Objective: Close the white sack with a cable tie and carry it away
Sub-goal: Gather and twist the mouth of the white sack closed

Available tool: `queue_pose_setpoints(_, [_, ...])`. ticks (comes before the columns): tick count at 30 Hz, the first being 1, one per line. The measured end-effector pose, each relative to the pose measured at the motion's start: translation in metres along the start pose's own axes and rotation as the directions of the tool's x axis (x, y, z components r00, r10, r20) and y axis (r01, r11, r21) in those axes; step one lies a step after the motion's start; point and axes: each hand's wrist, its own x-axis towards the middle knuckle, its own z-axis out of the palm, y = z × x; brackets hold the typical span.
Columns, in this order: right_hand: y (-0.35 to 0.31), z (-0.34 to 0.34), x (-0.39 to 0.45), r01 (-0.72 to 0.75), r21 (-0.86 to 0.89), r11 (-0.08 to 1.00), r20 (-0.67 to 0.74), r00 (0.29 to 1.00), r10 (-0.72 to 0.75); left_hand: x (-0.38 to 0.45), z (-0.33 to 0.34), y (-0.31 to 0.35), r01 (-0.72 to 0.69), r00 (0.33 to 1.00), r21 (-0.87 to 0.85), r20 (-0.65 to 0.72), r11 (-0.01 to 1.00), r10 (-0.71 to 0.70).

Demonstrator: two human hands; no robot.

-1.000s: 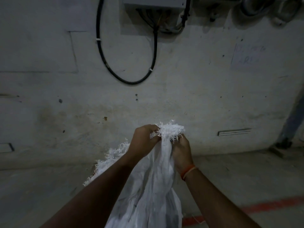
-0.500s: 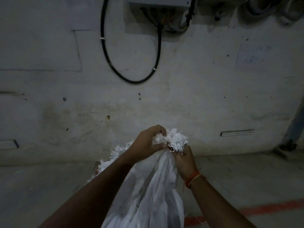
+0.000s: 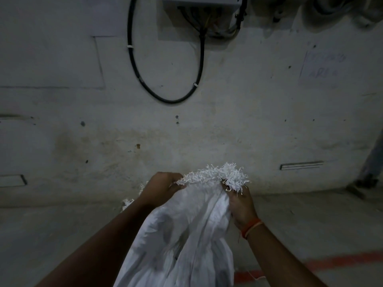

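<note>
Since prev frame hands spread apart: left hand [image 3: 160, 188] & right hand [image 3: 241, 206] both clutch white sack [image 3: 186, 235] mouth, centre frame; no cable tie seen, tying + carrying left.

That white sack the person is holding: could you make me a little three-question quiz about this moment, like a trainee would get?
1. True or false: a cable tie is already fastened around the neck of the white sack.
2. Which hand wears the orange wristband? A) the left hand B) the right hand
3. Fill in: both hands grip the sack just below its frayed ____.

Key
1. False: no tie shows on the sack, and the bunched top is held only by the hands.
2. B.
3. Top edge, which points up towards the wall.
</note>
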Motion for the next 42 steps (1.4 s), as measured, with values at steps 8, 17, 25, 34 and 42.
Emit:
queue_pose_setpoints(8, [0.004, 0.027, 0.001, -0.098, 0.02, 0.995, 0.107, 0.99, 0.096, 0.014, 0.003, 0.011, 0.002, 0.997, -0.035, -0.082, 0.999, -0.005])
queue_pose_setpoints(17, [0.008, 0.053, 0.001, -0.161, -0.162, 0.974, 0.348, 0.914, 0.209, 0.029, 0.004, 0.031, 0.01, 0.999, 0.172, -0.055, 0.985, -0.001])
queue_pose_setpoints(25, [0.022, 0.033, 0.011, 0.022, -0.255, 0.967, 0.265, 0.963, 0.048, 0.011, -0.003, 0.008, 0.075, 0.992, -0.21, 0.113, 0.975, -0.051])
queue_pose_setpoints(34, [0.045, 0.01, 0.007, -0.148, -0.042, 0.988, 0.126, 0.98, 0.152, -0.006, -0.005, -0.022, 0.12, 0.987, -0.022, 0.115, 0.993, -0.116])
queue_pose_setpoints(42, [0.051, 0.032, 0.011, -0.24, 0.017, 0.971, 0.114, 0.965, 0.236, 0.009, 0.008, -0.009, 0.09, 0.996, -0.019, 0.021, 0.996, -0.089])
